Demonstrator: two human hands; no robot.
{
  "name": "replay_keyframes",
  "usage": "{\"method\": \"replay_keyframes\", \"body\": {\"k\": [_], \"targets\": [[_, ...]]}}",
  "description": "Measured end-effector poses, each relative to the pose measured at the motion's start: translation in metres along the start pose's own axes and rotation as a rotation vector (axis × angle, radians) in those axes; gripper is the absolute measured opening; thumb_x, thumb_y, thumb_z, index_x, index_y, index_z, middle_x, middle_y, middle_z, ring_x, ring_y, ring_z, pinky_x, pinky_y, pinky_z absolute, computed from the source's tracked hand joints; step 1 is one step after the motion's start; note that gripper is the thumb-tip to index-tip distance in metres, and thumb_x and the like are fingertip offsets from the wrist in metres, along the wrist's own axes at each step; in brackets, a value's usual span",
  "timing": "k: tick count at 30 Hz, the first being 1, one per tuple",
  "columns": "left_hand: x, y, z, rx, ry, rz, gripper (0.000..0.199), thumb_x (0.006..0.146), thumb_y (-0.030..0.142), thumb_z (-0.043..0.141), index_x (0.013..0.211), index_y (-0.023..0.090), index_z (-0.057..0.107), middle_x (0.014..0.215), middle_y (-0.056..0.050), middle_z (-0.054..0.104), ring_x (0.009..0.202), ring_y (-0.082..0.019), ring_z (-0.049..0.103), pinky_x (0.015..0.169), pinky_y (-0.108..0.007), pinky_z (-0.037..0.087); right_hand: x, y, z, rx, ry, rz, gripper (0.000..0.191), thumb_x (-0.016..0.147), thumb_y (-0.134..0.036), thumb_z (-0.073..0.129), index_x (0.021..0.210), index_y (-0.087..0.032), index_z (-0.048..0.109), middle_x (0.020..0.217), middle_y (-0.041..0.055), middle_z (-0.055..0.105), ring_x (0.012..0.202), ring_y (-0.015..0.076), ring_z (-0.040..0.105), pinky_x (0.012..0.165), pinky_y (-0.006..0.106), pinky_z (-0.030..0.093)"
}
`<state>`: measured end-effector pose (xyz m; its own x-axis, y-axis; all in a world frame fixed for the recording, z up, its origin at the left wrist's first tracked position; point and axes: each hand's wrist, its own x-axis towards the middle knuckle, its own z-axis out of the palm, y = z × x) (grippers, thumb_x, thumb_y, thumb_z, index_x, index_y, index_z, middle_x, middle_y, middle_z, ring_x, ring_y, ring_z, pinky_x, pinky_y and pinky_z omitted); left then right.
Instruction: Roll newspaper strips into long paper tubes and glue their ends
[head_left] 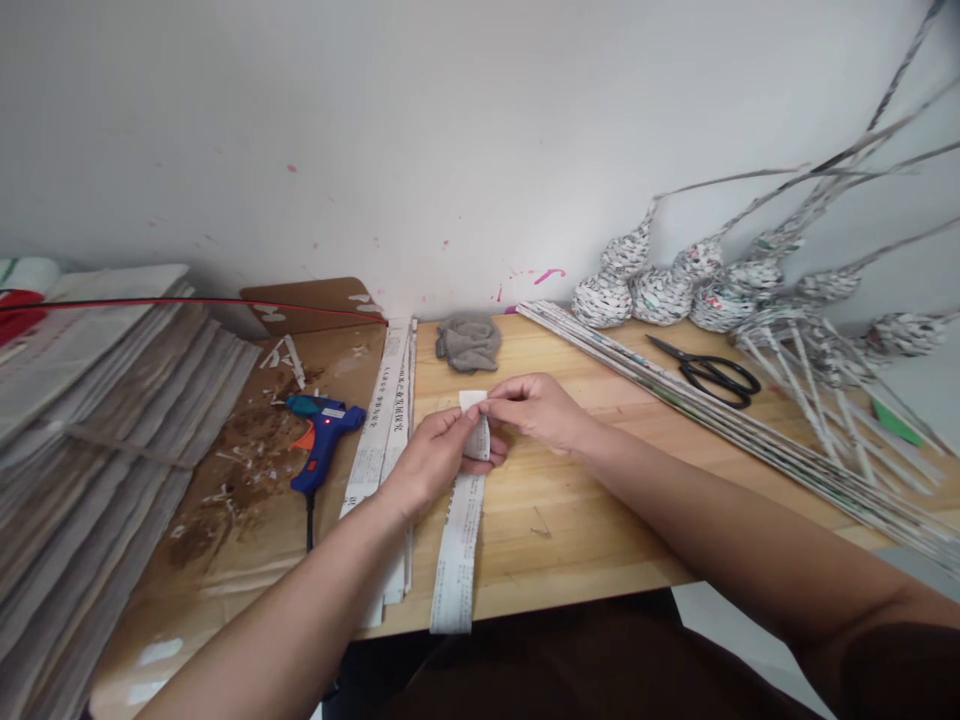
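Observation:
A long newspaper strip (pixel 456 560) runs from between my hands down to the table's front edge, its lower end just over that edge. My left hand (pixel 442 448) is closed on the strip near its top, thumb on the paper and fingertips behind it. From the right, my right hand (pixel 534 410) pinches the strip's upper end between thumb and forefinger. A short length of paper stands up above the thumbs. Left of my hands lies a stack of newspaper strips (pixel 390 430). Behind them is a crumpled grey cloth (pixel 469 342).
Stained cardboard (pixel 255 540) bears a blue glue gun (pixel 322 445). Tall newspaper piles (pixel 135 450) stand far left. On the right lie rolled paper sticks (pixel 675 405), black scissors (pixel 712 372) and several woven paper gourds (pixel 664 295) against the wall.

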<state>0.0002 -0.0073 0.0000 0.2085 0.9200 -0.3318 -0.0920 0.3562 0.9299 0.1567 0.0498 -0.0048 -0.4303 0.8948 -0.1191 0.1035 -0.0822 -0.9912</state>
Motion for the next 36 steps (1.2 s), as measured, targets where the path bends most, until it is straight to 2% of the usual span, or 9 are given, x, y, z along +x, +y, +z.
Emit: {"method": "replay_keyframes", "body": {"k": [6,11,14,17,23,26,28,33,36], "targets": [[0.000,0.000,-0.001,0.034,-0.042,0.034,0.038,0.084,0.051,0.054,0.092,0.014,0.063,0.080,-0.010,0.071,0.074,-0.020,0.067,0.069,-0.032,0.052,-0.001,-0.002,0.001,0.014,0.031,-0.022,0.025,0.069,-0.036,0.072,0.070,-0.012,0.067,0.060,0.0004,0.059,0.055,0.0087,0.048,0.051,0.022,0.035],[-0.002,0.002,-0.002,0.046,-0.094,0.036,0.040,0.084,0.050,0.053,0.097,0.015,0.065,0.080,-0.011,0.071,0.073,-0.020,0.067,0.067,-0.031,0.052,0.000,-0.006,-0.008,0.110,-0.215,0.015,0.036,0.076,-0.045,0.066,0.092,-0.013,0.071,0.058,-0.0021,0.056,0.046,0.0055,0.039,0.043,0.020,0.027],[-0.003,0.002,-0.002,0.081,-0.138,0.044,0.042,0.085,0.051,0.051,0.099,0.015,0.066,0.082,-0.011,0.071,0.073,-0.020,0.067,0.066,-0.031,0.052,0.000,-0.005,-0.011,0.121,-0.258,0.010,0.035,0.077,-0.044,0.066,0.089,-0.012,0.071,0.053,-0.0030,0.052,0.045,0.0056,0.039,0.041,0.020,0.024],[-0.003,0.002,-0.001,0.092,-0.140,0.033,0.042,0.086,0.052,0.050,0.098,0.015,0.064,0.079,-0.011,0.071,0.070,-0.020,0.067,0.064,-0.031,0.052,0.000,-0.003,-0.009,0.125,-0.202,0.012,0.030,0.075,-0.042,0.068,0.082,-0.012,0.070,0.051,-0.0033,0.052,0.045,0.0060,0.040,0.041,0.020,0.025],[-0.003,0.003,0.001,0.158,-0.062,0.044,0.037,0.086,0.050,0.050,0.097,0.015,0.060,0.075,-0.009,0.070,0.066,-0.018,0.066,0.061,-0.029,0.052,-0.004,-0.005,0.000,0.051,0.014,-0.037,0.029,0.069,-0.040,0.073,0.068,-0.013,0.063,0.061,0.0017,0.062,0.056,0.0101,0.054,0.053,0.023,0.041],[-0.003,0.002,0.001,0.180,-0.024,0.065,0.040,0.087,0.052,0.048,0.099,0.016,0.059,0.073,-0.008,0.070,0.066,-0.019,0.066,0.059,-0.028,0.052,-0.004,-0.008,0.000,0.016,0.074,-0.062,0.034,0.069,-0.043,0.073,0.062,-0.015,0.056,0.060,0.0007,0.061,0.055,0.0093,0.052,0.052,0.022,0.039],[-0.003,0.002,0.000,0.154,-0.015,0.082,0.042,0.086,0.054,0.046,0.098,0.016,0.059,0.070,-0.007,0.069,0.063,-0.019,0.066,0.057,-0.027,0.051,-0.003,-0.010,-0.002,0.033,0.023,-0.048,0.035,0.073,-0.047,0.068,0.066,-0.015,0.058,0.058,-0.0016,0.057,0.050,0.0071,0.046,0.046,0.021,0.033],[-0.001,0.004,-0.002,0.107,-0.016,0.100,0.043,0.086,0.056,0.046,0.088,0.016,0.061,0.059,-0.006,0.067,0.053,-0.016,0.062,0.050,-0.023,0.047,0.000,-0.011,-0.012,0.124,-0.303,0.039,0.035,0.080,-0.048,0.062,0.081,-0.013,0.066,0.067,-0.0006,0.058,0.048,0.0049,0.041,0.042,0.020,0.027],[0.000,0.004,-0.003,0.139,-0.032,0.122,0.043,0.087,0.055,0.044,0.082,0.015,0.060,0.056,-0.006,0.065,0.051,-0.015,0.060,0.048,-0.022,0.045,0.000,-0.008,-0.013,0.122,-0.360,-0.018,0.034,0.081,-0.045,0.062,0.081,-0.012,0.068,0.068,0.0006,0.059,0.052,0.0051,0.043,0.044,0.019,0.026]]}}
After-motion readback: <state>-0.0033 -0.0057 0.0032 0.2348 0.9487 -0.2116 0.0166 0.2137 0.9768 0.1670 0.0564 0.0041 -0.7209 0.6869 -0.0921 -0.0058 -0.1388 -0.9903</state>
